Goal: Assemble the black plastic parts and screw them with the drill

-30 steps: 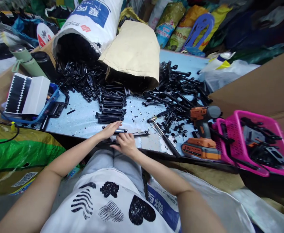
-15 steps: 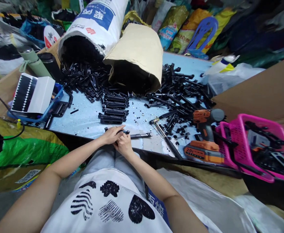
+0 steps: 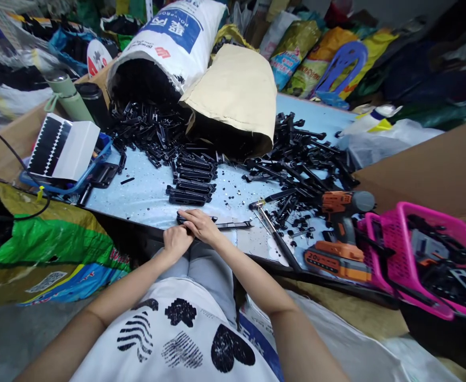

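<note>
My left hand (image 3: 178, 240) is closed at the table's front edge, knuckles up, against the underside of a black plastic part (image 3: 182, 218). My right hand (image 3: 201, 225) lies over the same part from above, its fingers bent round it and meeting the left hand. Both hands cover most of the part; only its ends show. Just right of them a long black strip-like piece (image 3: 235, 225) lies on the table. Beyond the hands, a row of similar black plastic parts (image 3: 189, 198) is lined up side by side.
Loose black parts pile up (image 3: 300, 143) around an open paper sack (image 3: 233, 79) and a white sack (image 3: 169, 48). At right are a hammer-like tool (image 3: 276, 236), an orange cordless drill (image 3: 338, 239) and a pink basket (image 3: 400, 249). A blue tray (image 3: 69, 187) stands left.
My left hand has drawn back and down from on top of the part and closed. My right hand has moved up over it. The camera view has shifted slightly.
</note>
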Action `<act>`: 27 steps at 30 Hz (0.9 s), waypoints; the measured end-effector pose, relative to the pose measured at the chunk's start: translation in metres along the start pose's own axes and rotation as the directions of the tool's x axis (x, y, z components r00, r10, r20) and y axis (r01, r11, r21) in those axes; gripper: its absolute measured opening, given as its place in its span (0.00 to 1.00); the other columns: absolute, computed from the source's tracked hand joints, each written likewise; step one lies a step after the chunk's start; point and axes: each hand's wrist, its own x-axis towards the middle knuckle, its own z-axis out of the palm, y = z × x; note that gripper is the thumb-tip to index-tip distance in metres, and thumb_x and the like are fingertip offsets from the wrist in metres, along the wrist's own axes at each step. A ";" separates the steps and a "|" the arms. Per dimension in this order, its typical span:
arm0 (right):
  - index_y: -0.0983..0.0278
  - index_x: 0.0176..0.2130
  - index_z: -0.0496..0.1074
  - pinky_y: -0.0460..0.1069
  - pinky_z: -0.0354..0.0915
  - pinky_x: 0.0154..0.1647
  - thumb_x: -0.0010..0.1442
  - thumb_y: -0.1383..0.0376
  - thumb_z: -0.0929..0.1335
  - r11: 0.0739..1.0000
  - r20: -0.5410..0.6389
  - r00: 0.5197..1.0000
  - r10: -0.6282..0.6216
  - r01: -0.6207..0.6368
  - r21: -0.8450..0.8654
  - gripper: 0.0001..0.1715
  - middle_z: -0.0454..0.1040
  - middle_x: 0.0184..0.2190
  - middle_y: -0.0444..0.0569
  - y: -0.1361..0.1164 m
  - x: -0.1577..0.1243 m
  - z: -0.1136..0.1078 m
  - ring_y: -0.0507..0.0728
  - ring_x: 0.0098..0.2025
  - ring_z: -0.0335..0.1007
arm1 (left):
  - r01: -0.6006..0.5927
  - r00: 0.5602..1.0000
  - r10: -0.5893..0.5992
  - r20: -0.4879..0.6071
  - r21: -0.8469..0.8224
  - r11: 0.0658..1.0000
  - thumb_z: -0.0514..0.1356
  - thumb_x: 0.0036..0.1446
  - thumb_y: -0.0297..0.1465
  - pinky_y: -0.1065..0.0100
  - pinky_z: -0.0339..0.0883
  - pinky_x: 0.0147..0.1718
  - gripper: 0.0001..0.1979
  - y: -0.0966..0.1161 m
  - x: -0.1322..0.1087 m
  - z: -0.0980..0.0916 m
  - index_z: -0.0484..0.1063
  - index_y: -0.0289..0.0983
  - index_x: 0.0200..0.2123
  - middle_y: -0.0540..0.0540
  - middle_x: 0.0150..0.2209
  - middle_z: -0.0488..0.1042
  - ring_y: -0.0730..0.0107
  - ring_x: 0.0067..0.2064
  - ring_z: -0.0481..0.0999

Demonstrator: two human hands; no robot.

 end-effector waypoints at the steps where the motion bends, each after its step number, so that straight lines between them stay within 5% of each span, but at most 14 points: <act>1: 0.61 0.60 0.62 0.53 0.63 0.52 0.68 0.58 0.55 1.000 -0.019 1.000 0.016 -0.016 0.012 0.25 0.69 0.48 0.53 0.000 -0.002 0.002 0.56 0.50 0.64 | -0.016 1.000 0.016 -0.005 0.009 1.000 0.48 0.60 0.42 0.62 0.66 0.38 0.23 -0.001 0.000 -0.001 0.78 0.33 0.36 0.35 0.36 0.78 0.53 0.40 0.78; 14: 0.63 0.57 0.66 0.57 0.62 0.49 0.67 0.56 0.55 0.967 0.000 0.991 0.132 -0.129 -0.218 0.26 0.67 0.49 0.56 -0.013 0.002 0.007 0.60 0.47 0.62 | -0.098 0.991 0.104 -0.084 0.075 0.992 0.51 0.60 0.39 0.65 0.66 0.36 0.18 -0.023 0.000 0.006 0.77 0.34 0.35 0.38 0.34 0.78 0.59 0.37 0.78; 17: 0.61 0.59 0.63 0.57 0.61 0.52 0.67 0.55 0.55 0.971 -0.011 0.997 0.081 -0.082 -0.224 0.26 0.64 0.55 0.56 -0.012 -0.018 -0.003 0.61 0.53 0.60 | -0.231 0.957 0.244 -0.154 0.098 0.968 0.50 0.62 0.38 0.65 0.66 0.33 0.18 -0.035 0.003 0.009 0.76 0.34 0.34 0.39 0.31 0.77 0.60 0.35 0.77; 19: 0.62 0.60 0.61 0.58 0.59 0.54 0.64 0.51 0.58 0.953 -0.079 0.993 0.093 -0.112 -0.281 0.30 0.61 0.57 0.57 -0.005 -0.043 -0.018 0.63 0.57 0.57 | -0.424 0.860 0.450 -0.242 0.152 0.893 0.49 0.63 0.39 0.64 0.66 0.36 0.19 -0.044 0.010 0.008 0.75 0.34 0.35 0.38 0.33 0.77 0.59 0.39 0.76; 21: 0.66 0.56 0.64 0.59 0.59 0.51 0.58 0.43 0.61 0.884 -0.172 0.966 0.194 -0.248 -0.396 0.38 0.63 0.55 0.62 0.008 -0.072 -0.035 0.66 0.54 0.59 | -0.661 0.653 0.704 -0.277 0.244 0.709 0.49 0.63 0.39 0.61 0.65 0.43 0.18 -0.048 0.023 0.005 0.74 0.33 0.42 0.37 0.42 0.75 0.58 0.47 0.73; 23: 0.69 0.46 0.71 0.57 0.60 0.45 0.53 0.39 0.63 0.794 -0.170 0.943 0.287 -0.333 -0.508 0.39 0.70 0.44 0.62 0.021 -0.096 -0.049 0.65 0.45 0.64 | -0.827 0.424 0.885 -0.194 0.315 0.466 0.51 0.63 0.39 0.59 0.62 0.49 0.20 -0.043 0.039 0.001 0.69 0.32 0.50 0.36 0.51 0.71 0.56 0.53 0.69; 24: 0.69 0.39 0.72 0.54 0.60 0.41 0.53 0.38 0.62 0.768 -0.128 0.942 0.310 -0.328 -0.550 0.37 0.72 0.37 0.60 0.026 -0.104 -0.054 0.63 0.40 0.66 | -0.866 0.356 0.925 -0.130 0.327 0.379 0.51 0.62 0.39 0.59 0.61 0.49 0.22 -0.038 0.046 -0.001 0.66 0.32 0.53 0.35 0.54 0.68 0.56 0.53 0.68; 25: 0.68 0.33 0.72 0.52 0.59 0.37 0.54 0.38 0.62 0.758 -0.081 0.945 0.317 -0.304 -0.578 0.35 0.72 0.31 0.56 0.029 -0.109 -0.058 0.60 0.35 0.66 | -0.882 0.336 0.940 -0.069 0.326 0.339 0.52 0.62 0.40 0.59 0.62 0.48 0.23 -0.032 0.053 -0.003 0.64 0.31 0.55 0.34 0.54 0.68 0.56 0.52 0.68; 27: 0.66 0.26 0.70 0.49 0.55 0.31 0.57 0.40 0.60 0.767 -0.020 0.956 0.293 -0.248 -0.592 0.33 0.70 0.24 0.52 0.032 -0.111 -0.063 0.56 0.29 0.64 | -0.875 0.397 0.918 0.014 0.307 0.374 0.51 0.62 0.41 0.61 0.63 0.44 0.24 -0.019 0.063 -0.008 0.64 0.30 0.55 0.34 0.49 0.71 0.58 0.47 0.71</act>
